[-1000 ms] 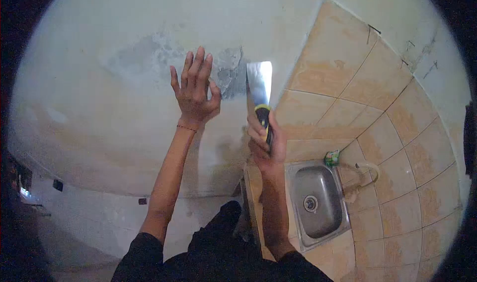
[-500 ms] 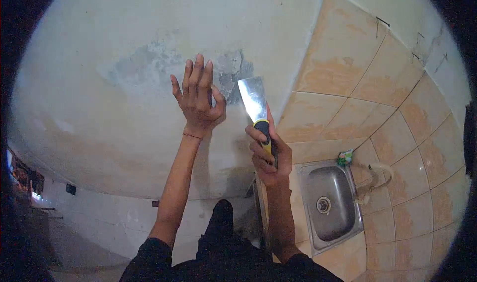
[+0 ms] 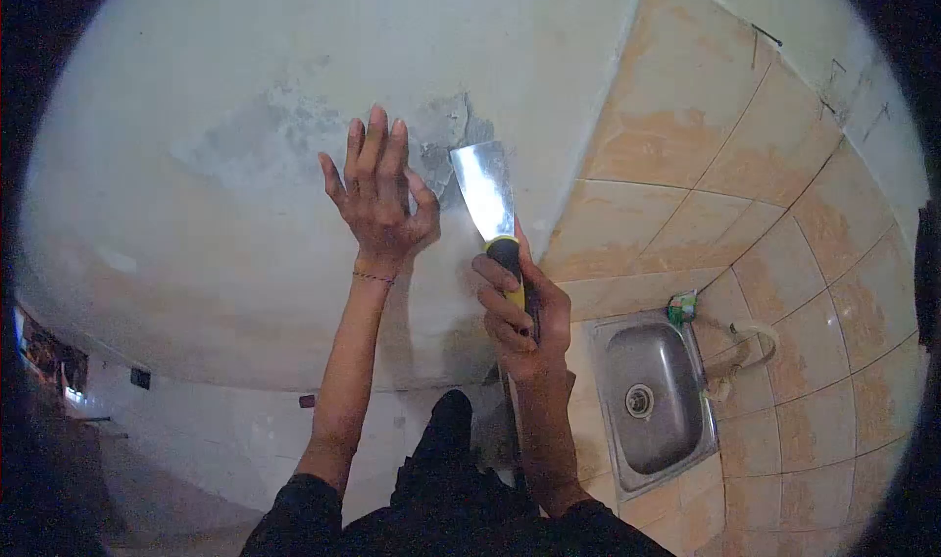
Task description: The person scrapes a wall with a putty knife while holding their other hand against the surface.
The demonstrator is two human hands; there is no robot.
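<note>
Scraper (image 3: 487, 196) blade up (tilted left)

The putty knife (image 3: 487, 196) has a wide flat metal blade, shiny w/ a bright reflection, and a black and yellow handle; it stands nearly upright, tilted a little to the left, w/ the blade's top edge at the grey damaged patch (image 3: 446, 140) of the wall. This patch is rough bare plaster, grey and irregular, where the pale paint is off, and a bigger, lighter grey area of the same kind spreads to its left on the wall.
</note>
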